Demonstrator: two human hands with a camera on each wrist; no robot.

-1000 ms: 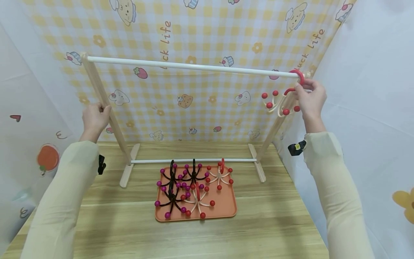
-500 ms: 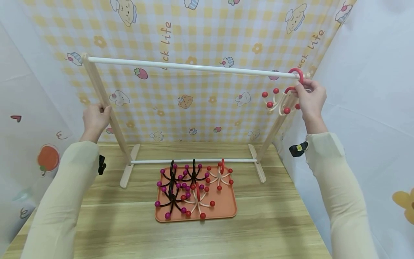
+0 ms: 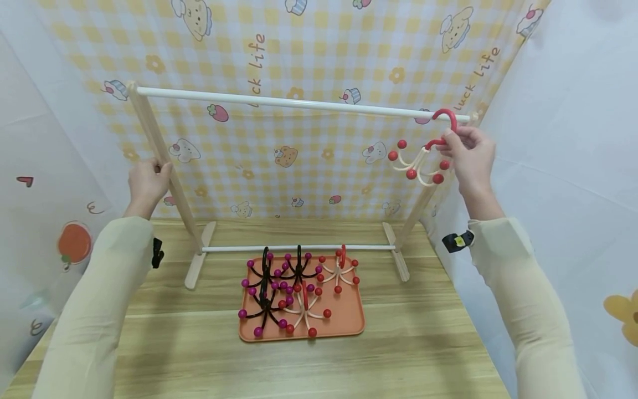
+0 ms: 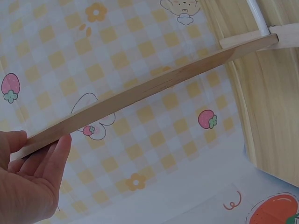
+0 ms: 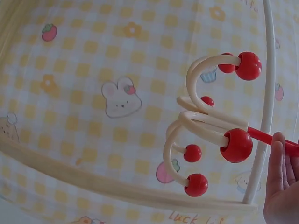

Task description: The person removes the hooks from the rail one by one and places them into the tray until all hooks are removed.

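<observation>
A white top bar [image 3: 289, 102] runs between two wooden posts. Around the left wooden post [image 3: 153, 128] my left hand [image 3: 148, 182] curls its fingers, with thumb and fingers on either side of the wood in the left wrist view. My right hand [image 3: 471, 158] pinches the red hook of a multi-arm hanger [image 5: 212, 122] near the bar's right end. The hook's curve [image 3: 446, 112] passes over the bar. Cream curved arms tipped with red balls spread below, tilted toward the left.
An orange tray [image 3: 349, 318] on the wooden table holds two more red-hooked hangers [image 3: 305, 310] and several black ones [image 3: 266, 305] with magenta balls. Behind it, a white lower bar [image 3: 234, 249] joins the rack's feet. A patterned cloth [image 3: 319, 166] hangs behind the rack.
My right hand has moved left along the top bar with the red-hooked hanger, away from the right post. The left hand keeps its place on the left post.
</observation>
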